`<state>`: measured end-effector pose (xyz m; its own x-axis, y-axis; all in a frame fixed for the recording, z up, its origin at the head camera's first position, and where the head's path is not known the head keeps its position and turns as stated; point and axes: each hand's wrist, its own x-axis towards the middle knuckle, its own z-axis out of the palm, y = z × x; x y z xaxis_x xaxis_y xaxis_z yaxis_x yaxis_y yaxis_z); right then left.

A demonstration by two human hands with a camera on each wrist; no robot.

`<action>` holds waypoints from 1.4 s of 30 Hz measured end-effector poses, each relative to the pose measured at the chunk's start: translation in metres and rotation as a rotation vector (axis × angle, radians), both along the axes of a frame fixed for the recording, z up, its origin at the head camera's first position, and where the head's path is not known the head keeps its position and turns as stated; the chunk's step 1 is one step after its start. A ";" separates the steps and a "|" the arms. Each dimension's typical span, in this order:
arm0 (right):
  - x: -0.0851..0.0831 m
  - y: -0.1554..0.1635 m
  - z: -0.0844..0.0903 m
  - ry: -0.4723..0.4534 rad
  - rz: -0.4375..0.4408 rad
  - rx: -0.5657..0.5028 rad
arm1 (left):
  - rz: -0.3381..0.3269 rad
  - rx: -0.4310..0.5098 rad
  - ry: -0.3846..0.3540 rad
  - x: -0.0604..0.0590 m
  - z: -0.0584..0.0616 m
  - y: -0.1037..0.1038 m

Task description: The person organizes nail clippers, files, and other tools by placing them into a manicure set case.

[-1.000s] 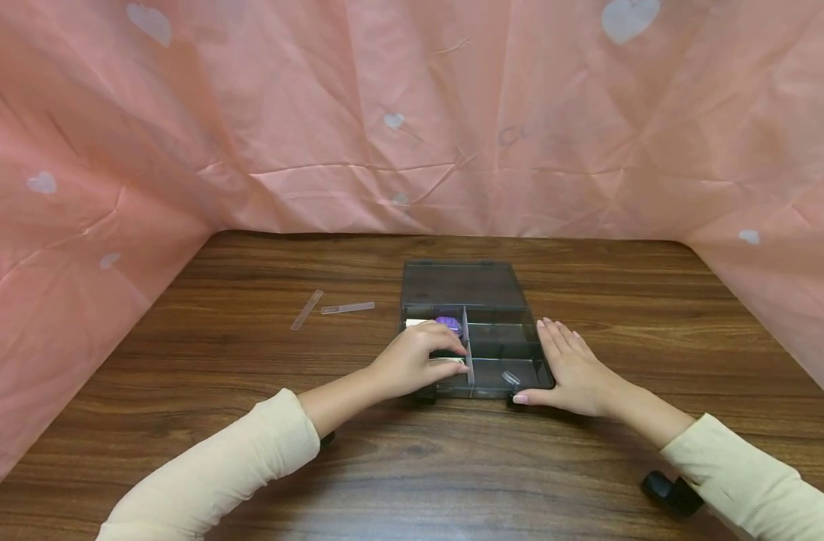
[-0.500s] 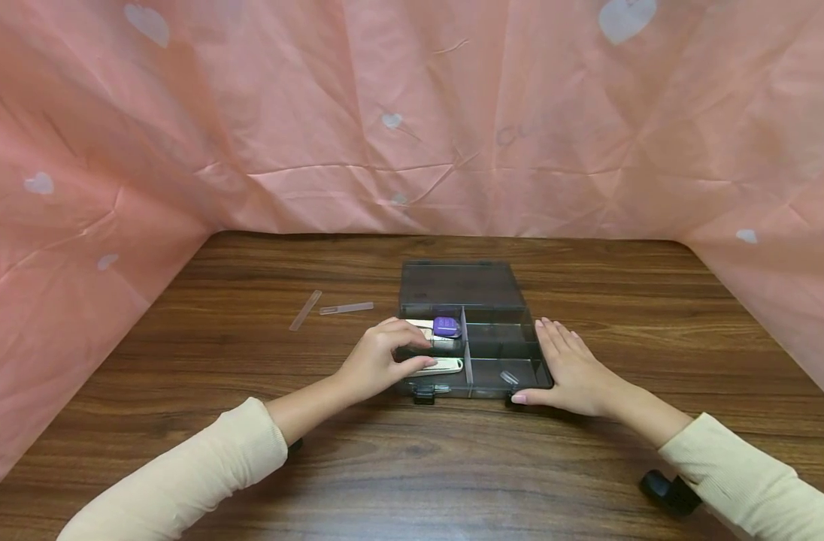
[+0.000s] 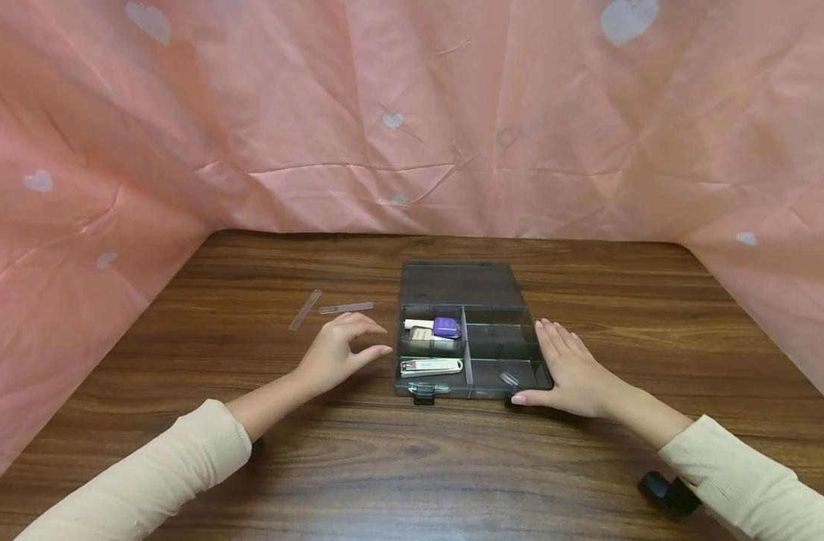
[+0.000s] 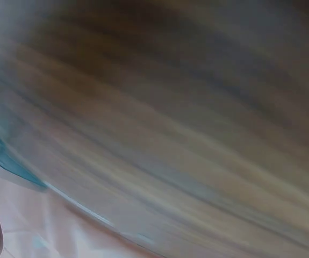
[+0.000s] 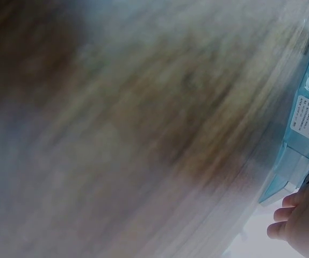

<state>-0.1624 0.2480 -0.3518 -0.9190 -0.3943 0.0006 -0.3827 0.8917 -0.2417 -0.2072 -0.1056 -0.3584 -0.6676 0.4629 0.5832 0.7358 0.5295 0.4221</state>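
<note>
A dark see-through divided box (image 3: 500, 347) stands with its lid (image 3: 461, 284) folded back on the wooden table. In its left compartments lie a nail clipper (image 3: 431, 367) at the front and a purple nail polish bottle (image 3: 446, 326) with a white cap behind it. A small clear piece (image 3: 509, 378) lies in the front right compartment. Just left of the box is my left hand (image 3: 340, 353), thumb and fingers apart and holding nothing. My right hand (image 3: 577, 373) rests against the box's right side, fingers straight, thumb at the front latch.
Two clear strips, a slanted strip (image 3: 306, 309) and a level strip (image 3: 346, 308), lie on the table left of the lid. A black object (image 3: 669, 494) shows by the right sleeve. A pink curtain (image 3: 412, 120) surrounds the table.
My left hand has drawn back leftward out of the box, uncovering the nail clipper and the polish bottle. The right hand stays against the box.
</note>
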 end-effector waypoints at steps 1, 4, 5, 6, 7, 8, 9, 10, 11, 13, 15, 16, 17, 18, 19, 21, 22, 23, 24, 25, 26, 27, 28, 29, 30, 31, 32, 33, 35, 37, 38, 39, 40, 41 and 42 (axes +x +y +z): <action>0.001 0.000 0.000 0.001 0.000 -0.001 | 0.017 -0.008 0.002 -0.002 -0.001 -0.004; 0.001 0.001 0.000 0.008 0.004 -0.002 | 0.076 -0.020 -0.002 -0.008 -0.002 -0.017; 0.001 0.001 0.000 0.007 0.001 0.000 | 0.094 -0.022 -0.008 -0.010 -0.003 -0.022; 0.001 0.001 0.000 0.009 0.002 0.001 | 0.110 -0.025 -0.023 -0.012 -0.002 -0.026; 0.001 0.001 0.000 0.010 0.003 0.001 | 0.123 -0.030 -0.039 -0.014 -0.002 -0.030; 0.001 0.001 0.000 0.009 0.003 0.002 | 0.136 -0.036 -0.060 -0.016 -0.002 -0.033; 0.001 0.001 0.000 0.006 0.002 0.003 | 0.147 -0.041 -0.082 -0.017 -0.001 -0.036; 0.001 0.001 0.000 0.003 0.000 0.005 | 0.155 -0.048 -0.105 -0.018 -0.001 -0.039; 0.001 0.002 0.000 -0.002 -0.003 0.006 | 0.163 -0.054 -0.128 -0.020 -0.001 -0.042; 0.000 0.002 0.000 -0.010 -0.004 0.006 | 0.177 -0.061 -0.172 -0.023 0.000 -0.047; 0.000 0.002 0.000 -0.014 -0.006 0.006 | 0.193 -0.065 -0.211 -0.025 0.000 -0.051; 0.000 0.003 0.000 -0.016 -0.006 0.006 | 0.199 -0.069 -0.231 -0.026 -0.001 -0.053; 0.000 0.003 0.000 -0.016 -0.007 0.007 | 0.205 -0.076 -0.247 -0.028 -0.001 -0.055; 0.000 0.003 0.001 -0.017 -0.008 0.006 | 0.208 -0.084 -0.262 -0.029 -0.002 -0.057; 0.000 0.003 0.001 -0.017 -0.008 0.007 | 0.214 -0.096 -0.277 -0.030 -0.003 -0.059; 0.001 0.003 0.001 -0.016 -0.007 0.008 | 0.223 -0.125 -0.290 -0.033 -0.005 -0.063; 0.001 0.003 0.001 -0.015 -0.007 0.009 | 0.227 -0.138 -0.294 -0.035 -0.006 -0.065; 0.001 0.003 0.001 -0.014 -0.008 0.010 | 0.233 -0.150 -0.297 -0.037 -0.007 -0.066; 0.001 0.003 0.001 -0.013 -0.008 0.010 | 0.236 -0.157 -0.299 -0.039 -0.008 -0.068; 0.001 0.003 0.001 -0.013 -0.008 0.010 | 0.242 -0.162 -0.302 -0.041 -0.008 -0.069; 0.001 0.003 0.001 -0.013 -0.008 0.010 | 0.246 -0.168 -0.305 -0.042 -0.008 -0.069; 0.002 0.003 0.001 -0.015 -0.010 0.009 | 0.248 -0.169 -0.310 -0.044 -0.008 -0.070; 0.002 0.004 0.002 -0.016 -0.011 0.009 | 0.250 -0.175 -0.316 -0.046 -0.007 -0.070; 0.002 0.004 0.002 -0.018 -0.012 0.008 | 0.249 -0.182 -0.323 -0.047 -0.006 -0.070; 0.002 0.004 0.002 -0.020 -0.012 0.008 | 0.247 -0.189 -0.336 -0.048 -0.006 -0.070; 0.002 0.004 0.002 -0.020 -0.013 0.009 | 0.248 -0.199 -0.350 -0.050 -0.005 -0.070; 0.002 0.004 0.002 -0.019 -0.012 0.010 | 0.247 -0.208 -0.366 -0.051 -0.004 -0.070; 0.002 0.004 0.002 -0.018 -0.011 0.011 | 0.246 -0.219 -0.384 -0.052 -0.003 -0.071; 0.002 0.004 0.001 -0.016 -0.009 0.013 | 0.246 -0.240 -0.423 -0.055 -0.002 -0.071; 0.002 0.004 0.001 -0.014 -0.006 0.015 | 0.252 -0.258 -0.443 -0.058 -0.001 -0.071; 0.002 0.004 0.002 -0.013 -0.006 0.015 | 0.252 -0.266 -0.450 -0.059 -0.001 -0.070; 0.002 0.004 0.002 -0.013 -0.006 0.015 | 0.254 -0.271 -0.450 -0.060 0.000 -0.070; 0.002 0.004 0.002 -0.012 -0.007 0.015 | 0.257 -0.278 -0.444 -0.062 0.000 -0.069; 0.002 0.005 0.002 -0.010 -0.007 0.015 | 0.263 -0.285 -0.438 -0.063 0.000 -0.069; 0.002 0.005 0.002 -0.010 -0.008 0.013 | 0.264 -0.296 -0.435 -0.064 0.001 -0.068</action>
